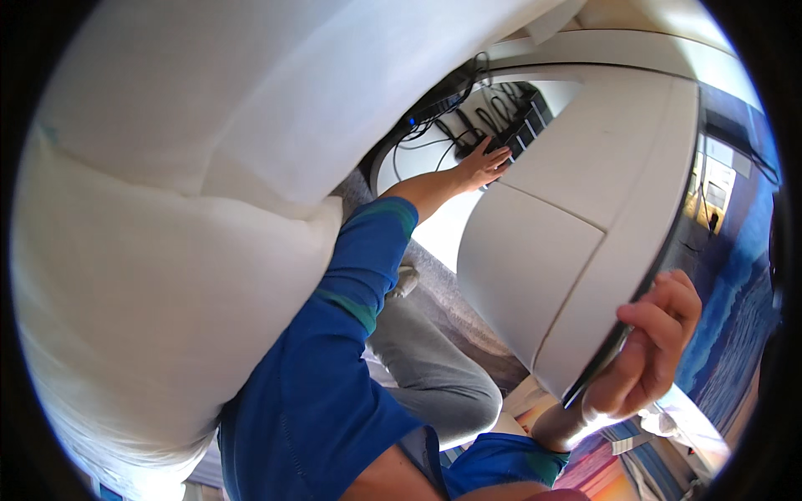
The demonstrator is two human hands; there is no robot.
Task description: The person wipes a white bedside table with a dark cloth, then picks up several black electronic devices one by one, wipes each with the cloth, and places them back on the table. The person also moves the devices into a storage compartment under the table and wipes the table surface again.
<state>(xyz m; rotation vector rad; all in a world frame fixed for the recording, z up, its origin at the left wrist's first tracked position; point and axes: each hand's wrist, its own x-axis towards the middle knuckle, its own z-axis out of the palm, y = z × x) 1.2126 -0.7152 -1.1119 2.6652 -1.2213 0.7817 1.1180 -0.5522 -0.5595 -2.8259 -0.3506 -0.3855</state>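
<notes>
My left hand (482,166) reaches into the opening beneath a white desk-like unit (532,244), fingers apart. Its fingertips touch a row of black boxes (525,128), which look like power adapters. Looped black cables (495,113) lie behind them; parts of the row are hidden under the panel. At the lower right, my right hand (658,344) curls its fingers over the unit's dark edge (626,325). The thumb side of that hand is partly out of sight.
A large white surface with seams (156,263) fills the left side. A black device with a blue light (432,113) sits among cables. Below are my bent grey-trousered knee (451,394) and a grey rug (451,282). A blue sea-and-cloud print (720,325) lies at right.
</notes>
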